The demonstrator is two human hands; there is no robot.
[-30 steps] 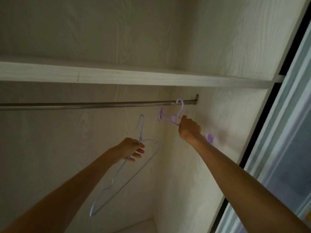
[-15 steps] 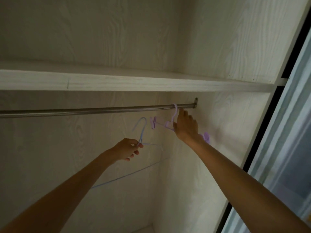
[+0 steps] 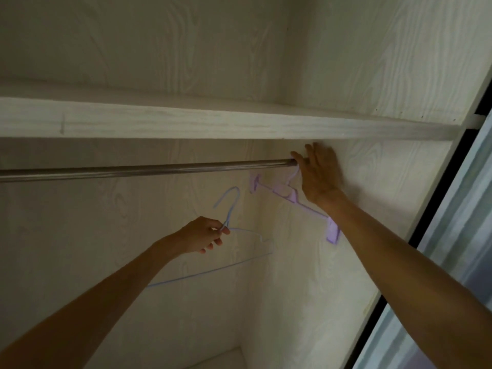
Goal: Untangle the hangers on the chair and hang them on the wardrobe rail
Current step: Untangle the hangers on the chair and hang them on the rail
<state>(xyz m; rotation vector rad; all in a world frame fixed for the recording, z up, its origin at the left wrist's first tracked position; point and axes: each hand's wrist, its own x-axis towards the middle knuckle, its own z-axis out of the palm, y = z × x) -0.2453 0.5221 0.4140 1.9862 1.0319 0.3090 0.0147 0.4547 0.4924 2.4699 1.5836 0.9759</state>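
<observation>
Lilac plastic forms the clip hanger (image 3: 290, 194), which slants down to the right beneath the right end of the wardrobe rail (image 3: 149, 170), a clip at each end of its bar; its hook rises toward the rail behind the right hand (image 3: 318, 177), so whether it sits over the rail cannot be told. That hand is raised at the rail's right end with fingers (image 3: 299, 158) straight and slightly spread, fingertips at the rail, grasping nothing. The left hand (image 3: 202, 235) is lower and to the left, below the rail, its fingers curled and pinching the neck of a thin blue wire hanger (image 3: 231, 206). The wire hanger's hook points up, apart from the rail, while its frame hangs tilted, bottom wire running down to the left behind the forearm. A pale wood-grain shelf (image 3: 186, 123) runs just above the rail.
</observation>
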